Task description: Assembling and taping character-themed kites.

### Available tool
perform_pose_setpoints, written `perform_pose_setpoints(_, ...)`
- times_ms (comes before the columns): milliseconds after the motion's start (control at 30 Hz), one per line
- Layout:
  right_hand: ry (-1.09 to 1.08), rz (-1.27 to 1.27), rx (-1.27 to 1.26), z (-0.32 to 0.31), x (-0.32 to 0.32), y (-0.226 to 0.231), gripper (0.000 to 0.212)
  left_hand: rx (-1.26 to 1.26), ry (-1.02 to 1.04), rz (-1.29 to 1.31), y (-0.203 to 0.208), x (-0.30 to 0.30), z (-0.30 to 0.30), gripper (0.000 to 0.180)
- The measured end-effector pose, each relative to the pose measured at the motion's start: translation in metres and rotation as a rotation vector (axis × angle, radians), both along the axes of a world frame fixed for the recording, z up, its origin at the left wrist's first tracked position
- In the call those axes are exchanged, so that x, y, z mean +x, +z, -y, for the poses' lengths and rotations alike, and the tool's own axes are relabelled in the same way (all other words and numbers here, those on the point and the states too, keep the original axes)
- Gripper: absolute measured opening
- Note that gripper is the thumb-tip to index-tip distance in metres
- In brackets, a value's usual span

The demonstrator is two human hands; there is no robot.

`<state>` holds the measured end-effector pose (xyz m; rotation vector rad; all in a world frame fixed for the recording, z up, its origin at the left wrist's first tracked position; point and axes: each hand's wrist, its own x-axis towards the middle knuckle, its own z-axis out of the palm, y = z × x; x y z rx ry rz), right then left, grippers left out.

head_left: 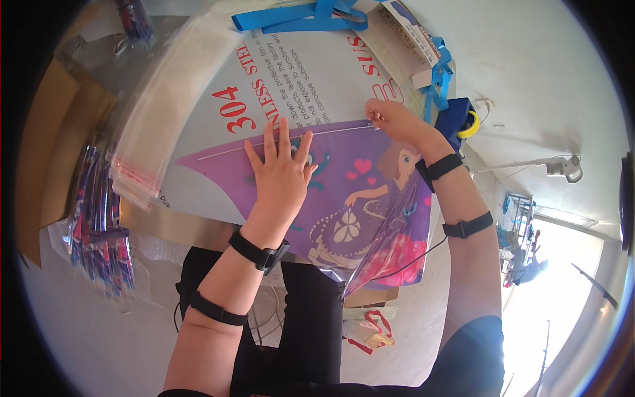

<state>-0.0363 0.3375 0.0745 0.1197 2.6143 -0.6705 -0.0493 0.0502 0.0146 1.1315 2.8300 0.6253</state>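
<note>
A thin purple kite (337,182) printed with a cartoon figure and pink hearts lies spread on the table, its lower right part hanging over the front edge. Along its far edge runs a thin white rod (231,150). My left hand (283,173) rests flat on the kite just below the rod, fingers spread, holding nothing. At the rod's right end, my right hand (397,121) is closed in a pinch; its fingers partly hide that end. Clear shiny film (390,235) lies over the kite's right side.
Under the kite is a grey printed metal sheet (198,192). Clear plastic bags (169,92) are stacked on the left, above bundled wrapped packages (99,231). An open box of small pieces (403,40), blue strips (284,16) and a yellow tape roll (469,124) lie beyond and right.
</note>
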Motion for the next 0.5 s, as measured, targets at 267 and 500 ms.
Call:
perform_pose_setpoints(267, -0.022, 0.028, 0.078, 0.0055, 0.0008, -0.0022, 0.018, 0.005, -0.004, 0.014, -0.0007, 0.0003, 0.0000, 0.056)
perform_pose_setpoints(500, -0.062, 0.017, 0.078, 0.0053, 0.0009, -0.0062, 0.019, -0.009, -0.006, 0.015, 0.0003, -0.0003, 0.0009, 0.056)
